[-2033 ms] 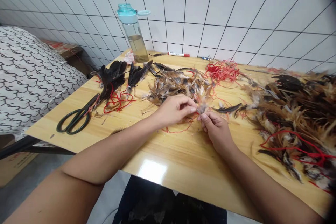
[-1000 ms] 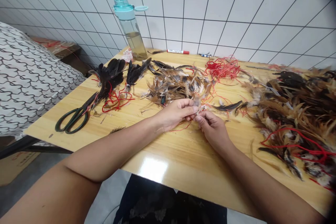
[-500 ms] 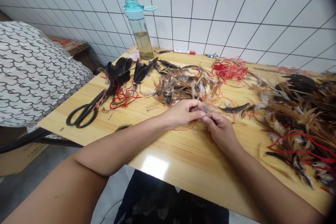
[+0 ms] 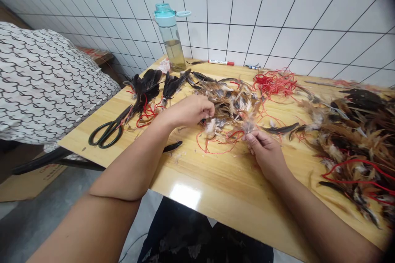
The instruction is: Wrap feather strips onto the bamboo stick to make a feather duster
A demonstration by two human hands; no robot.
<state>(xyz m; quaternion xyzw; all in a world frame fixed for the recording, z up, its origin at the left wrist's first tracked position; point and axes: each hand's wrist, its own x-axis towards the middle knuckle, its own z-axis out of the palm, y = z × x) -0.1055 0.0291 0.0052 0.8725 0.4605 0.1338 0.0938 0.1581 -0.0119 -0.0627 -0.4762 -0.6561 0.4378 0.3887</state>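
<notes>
My right hand (image 4: 266, 152) pinches the base of a small fluffy feather (image 4: 249, 124) over the middle of the table. My left hand (image 4: 197, 110) is at the left edge of a pile of brown and white feathers (image 4: 236, 100), its fingers curled; what they hold, if anything, is hidden. A loop of red string (image 4: 217, 153) lies on the wood between the two hands. Black feather bunches (image 4: 147, 84) with red string lie left of the pile, beside black-handled scissors (image 4: 106, 133).
A water bottle (image 4: 173, 43), a red-capped marker (image 4: 221, 62) and a tangle of red string (image 4: 274, 83) stand or lie towards the tiled wall. A large feather heap (image 4: 354, 131) covers the right side. A person's patterned garment (image 4: 52, 86) is at the left.
My left hand has parted from my right hand and moved left to the feather pile. My right hand stays near the same place with the fluffy feather. The view has shifted slightly.
</notes>
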